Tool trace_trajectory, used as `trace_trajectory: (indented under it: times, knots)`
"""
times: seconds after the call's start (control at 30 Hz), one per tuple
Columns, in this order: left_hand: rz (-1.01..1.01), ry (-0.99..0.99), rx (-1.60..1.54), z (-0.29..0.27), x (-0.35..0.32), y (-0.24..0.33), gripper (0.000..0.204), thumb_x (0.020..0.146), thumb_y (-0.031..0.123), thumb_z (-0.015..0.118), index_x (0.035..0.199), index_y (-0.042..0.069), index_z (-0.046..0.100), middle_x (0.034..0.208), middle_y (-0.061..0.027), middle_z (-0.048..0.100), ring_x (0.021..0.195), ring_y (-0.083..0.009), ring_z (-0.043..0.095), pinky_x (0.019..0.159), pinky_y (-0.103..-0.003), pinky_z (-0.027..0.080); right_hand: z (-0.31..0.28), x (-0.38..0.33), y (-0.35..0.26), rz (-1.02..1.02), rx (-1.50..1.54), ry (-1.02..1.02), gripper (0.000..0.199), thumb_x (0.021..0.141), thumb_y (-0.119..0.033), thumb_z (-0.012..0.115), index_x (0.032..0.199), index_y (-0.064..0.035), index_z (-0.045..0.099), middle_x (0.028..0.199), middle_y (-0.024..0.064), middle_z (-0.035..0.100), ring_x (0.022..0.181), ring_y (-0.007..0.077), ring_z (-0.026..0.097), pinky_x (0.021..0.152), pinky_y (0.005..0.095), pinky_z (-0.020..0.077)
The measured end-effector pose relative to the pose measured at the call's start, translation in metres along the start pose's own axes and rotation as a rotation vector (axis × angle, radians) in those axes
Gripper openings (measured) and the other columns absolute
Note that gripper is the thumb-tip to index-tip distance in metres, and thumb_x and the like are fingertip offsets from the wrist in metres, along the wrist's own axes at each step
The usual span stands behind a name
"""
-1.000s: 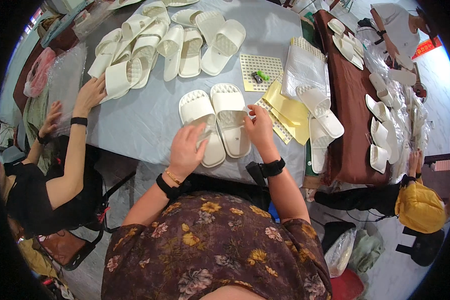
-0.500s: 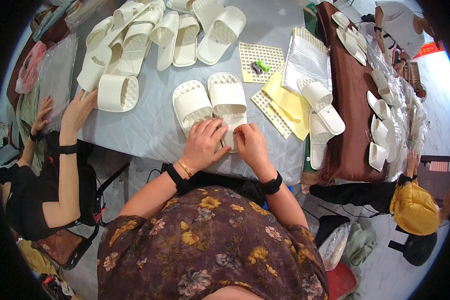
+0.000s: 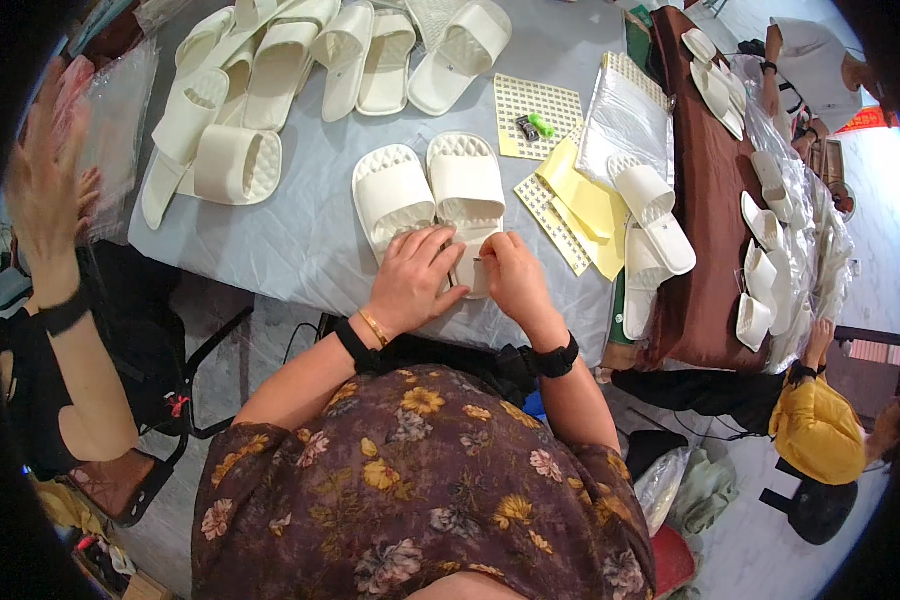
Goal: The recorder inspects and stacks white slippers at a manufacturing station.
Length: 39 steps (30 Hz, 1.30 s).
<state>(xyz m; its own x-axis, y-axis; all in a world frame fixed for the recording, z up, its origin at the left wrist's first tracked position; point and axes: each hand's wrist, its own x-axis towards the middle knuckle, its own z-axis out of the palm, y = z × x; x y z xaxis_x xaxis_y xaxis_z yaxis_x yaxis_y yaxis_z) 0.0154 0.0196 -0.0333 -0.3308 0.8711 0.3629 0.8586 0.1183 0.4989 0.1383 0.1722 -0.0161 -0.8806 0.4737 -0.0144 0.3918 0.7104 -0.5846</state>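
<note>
A pair of white slide slippers stands side by side before me, toes pointing away: the left slipper (image 3: pixel 393 200) and the right slipper (image 3: pixel 468 188). My left hand (image 3: pixel 412 280) lies over their heel ends, fingers stretched out flat and thumb apart. On the right slipper's heel, my right hand (image 3: pixel 515 280) has its thumb and fingertips pressed together. A small dark bit shows at those fingertips, too small to name. Right of the pair lie a sheet of small printed stickers (image 3: pixel 515 90) and yellow backing paper (image 3: pixel 592 208).
More white slippers (image 3: pixel 280 70) are heaped at the far left. A silver padded pouch (image 3: pixel 625 125) and another slipper pair (image 3: pixel 645 190) lie on the right, beside a brown-covered table (image 3: pixel 705 220). A co-worker's raised hand (image 3: pixel 45 175) is at the left edge; others work at right.
My view has shifted slightly, while both my hands stay on the slipper pair. The co-worker on the left has drawn a hand away from the slippers and raised it leftward.
</note>
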Motion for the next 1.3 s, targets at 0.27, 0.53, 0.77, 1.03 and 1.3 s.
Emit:
trace_trajectory:
  times: [0.27, 0.53, 0.77, 1.03, 1.3]
  knots:
    - [-0.004, -0.008, -0.002, -0.001, -0.001, -0.001, 0.055, 0.078, 0.036, 0.074, 0.124, 0.009, 0.059, 0.132, -0.011, 0.054, 0.124, -0.0296, 0.049, 0.106, -0.046, 0.036, 0.0, -0.001, -0.008, -0.063, -0.078, 0.037, 0.009, 0.086, -0.009, 0.061, 0.094, -0.0053, 0.058, 0.091, 0.0151, 0.059, 0.082, 0.0371, 0.062, 0.069, 0.0456, 0.0509]
    - [-0.001, 0.009, -0.011, -0.001, 0.0, 0.0, 0.054, 0.078, 0.035, 0.074, 0.122, 0.008, 0.059, 0.131, -0.0114, 0.054, 0.123, -0.0303, 0.049, 0.105, -0.046, 0.036, 0.005, 0.003, -0.012, -0.051, -0.221, 0.031, 0.01, 0.085, -0.01, 0.06, 0.089, -0.003, 0.054, 0.09, 0.016, 0.057, 0.083, 0.0366, 0.062, 0.068, 0.046, 0.0514]
    - [0.005, 0.018, -0.016, 0.0, -0.002, 0.0, 0.054, 0.078, 0.035, 0.074, 0.121, 0.007, 0.059, 0.131, -0.0116, 0.054, 0.123, -0.03, 0.049, 0.105, -0.045, 0.036, 0.001, 0.001, -0.008, -0.025, -0.142, -0.024, 0.011, 0.084, -0.008, 0.06, 0.092, -0.0027, 0.054, 0.092, 0.0169, 0.058, 0.088, 0.0385, 0.06, 0.074, 0.0469, 0.0499]
    - [0.008, 0.027, -0.02, 0.001, -0.001, -0.001, 0.055, 0.075, 0.035, 0.075, 0.121, 0.008, 0.06, 0.13, -0.0109, 0.054, 0.122, -0.0293, 0.05, 0.105, -0.044, 0.036, -0.012, 0.005, 0.001, 0.003, 0.081, -0.041, 0.006, 0.089, -0.006, 0.056, 0.093, -0.0019, 0.055, 0.094, 0.019, 0.058, 0.089, 0.041, 0.058, 0.075, 0.0475, 0.0474]
    - [-0.009, 0.056, 0.004, 0.0, 0.002, -0.003, 0.058, 0.073, 0.036, 0.077, 0.121, 0.009, 0.061, 0.127, -0.0096, 0.056, 0.121, -0.0287, 0.05, 0.104, -0.044, 0.037, -0.01, 0.032, -0.003, -0.092, 0.046, -0.004, 0.006, 0.09, -0.008, 0.055, 0.09, -0.0015, 0.055, 0.092, 0.0208, 0.06, 0.086, 0.043, 0.058, 0.075, 0.0487, 0.0475]
